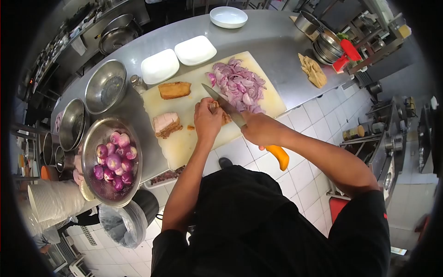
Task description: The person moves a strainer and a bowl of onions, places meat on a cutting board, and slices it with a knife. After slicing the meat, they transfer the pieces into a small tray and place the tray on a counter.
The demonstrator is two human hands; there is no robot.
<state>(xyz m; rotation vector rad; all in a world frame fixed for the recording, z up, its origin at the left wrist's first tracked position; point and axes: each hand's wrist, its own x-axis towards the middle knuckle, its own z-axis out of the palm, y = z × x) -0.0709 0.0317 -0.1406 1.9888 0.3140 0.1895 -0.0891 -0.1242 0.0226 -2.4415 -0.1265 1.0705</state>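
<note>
My right hand [259, 130] is wrapped round the yellow handle [278, 158] of a knife, whose blade [226, 106] points up and left over the cutting board [181, 148]. Bent fingers of my left hand [207, 119] press on a browned piece of meat [225, 117] beside the blade, partly hidden by hand and knife. A browned block [175, 90] lies farther back on the board, and a pale-sided meat chunk [167, 124] lies left of my left hand. Sliced red onion [237, 85] is heaped behind the blade, on the board's right side.
Two white dishes [160, 66] [195, 50] and a white bowl [228, 17] stand behind the board. At left are a colander [87, 173] of whole red onions and steel bowls [105, 87]. A brown cloth [313, 70] lies at right. A lined bin [122, 226] is below left.
</note>
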